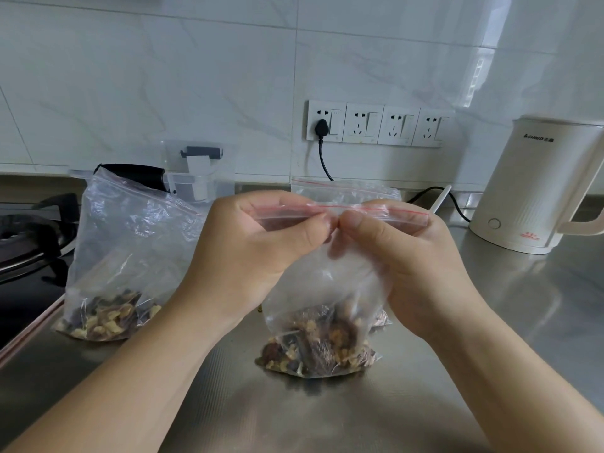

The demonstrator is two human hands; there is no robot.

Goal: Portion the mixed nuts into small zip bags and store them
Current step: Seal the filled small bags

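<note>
Pinching the red zip strip [340,213] of a small zip bag [322,308] between thumb and fingers of left hand [258,253] and right hand [402,266], thumbs meeting at mid-strip; bag standing on the steel counter [327,416], mixed nuts [318,346] settled in its bottom. Standing at left beside the stove [29,243], a second bag [124,256] with nuts; a third bag [346,189] partly hidden behind the hands; sitting at right, a white kettle [539,184]
</note>
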